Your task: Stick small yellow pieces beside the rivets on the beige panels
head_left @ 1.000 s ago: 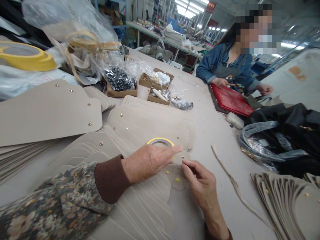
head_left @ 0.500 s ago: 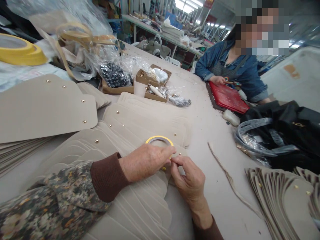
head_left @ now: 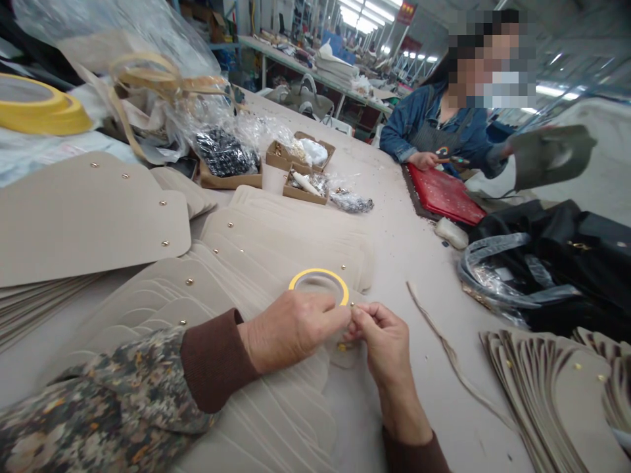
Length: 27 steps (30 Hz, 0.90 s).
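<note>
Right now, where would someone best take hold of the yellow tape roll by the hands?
Probably the far rim of the yellow tape roll, coming from the far side, one finger inside and the thumb outside: it is an open ring with that edge uncovered, while the left hand hides its near edge.

Tape roll (head_left: 320,270), centre, was partly hidden by the left hand (head_left: 293,326), yellow rolls (head_left: 69,122), upper left, were cropped by the edge.
</note>
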Motion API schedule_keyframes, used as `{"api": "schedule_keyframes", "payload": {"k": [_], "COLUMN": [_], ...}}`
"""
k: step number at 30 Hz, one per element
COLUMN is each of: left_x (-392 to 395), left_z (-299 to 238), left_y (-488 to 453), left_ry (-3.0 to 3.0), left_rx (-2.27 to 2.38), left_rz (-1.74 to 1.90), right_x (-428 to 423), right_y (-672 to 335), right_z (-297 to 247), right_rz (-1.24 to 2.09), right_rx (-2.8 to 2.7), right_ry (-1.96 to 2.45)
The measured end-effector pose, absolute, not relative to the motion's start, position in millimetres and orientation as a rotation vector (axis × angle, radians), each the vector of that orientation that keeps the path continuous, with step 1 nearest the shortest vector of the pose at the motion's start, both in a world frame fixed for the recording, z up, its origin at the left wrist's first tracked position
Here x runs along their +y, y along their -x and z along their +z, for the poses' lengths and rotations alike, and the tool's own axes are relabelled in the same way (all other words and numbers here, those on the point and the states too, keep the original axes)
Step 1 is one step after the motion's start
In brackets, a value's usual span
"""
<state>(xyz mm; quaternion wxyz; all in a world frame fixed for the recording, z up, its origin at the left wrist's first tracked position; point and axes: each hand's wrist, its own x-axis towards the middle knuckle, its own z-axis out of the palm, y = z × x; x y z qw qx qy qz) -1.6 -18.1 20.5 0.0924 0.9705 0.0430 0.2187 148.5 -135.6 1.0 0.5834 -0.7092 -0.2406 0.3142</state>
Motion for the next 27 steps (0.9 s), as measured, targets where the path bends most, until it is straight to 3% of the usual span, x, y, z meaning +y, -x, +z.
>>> {"api": "schedule_keyframes", "payload": {"k": [8, 21, 27], "left_x": [-7, -8, -6], "left_z": [18, 23, 18], "left_y": [-4, -4, -4], "left_ry": [-2.963, -2.894, -2.929], "left_rx": [0.481, 0.499, 0.482], "left_rz": [0.059, -0.017, 0.094], "right_x": [-143, -132, -131], "right_y": [-181, -169, -172], "right_z": [-16, -16, -16], "right_rz": [0.756, 0.322, 0.484], "right_rx": [-0.624, -1.107, -0.878], "right_ry": [1.872, 2.189, 2.147]}}
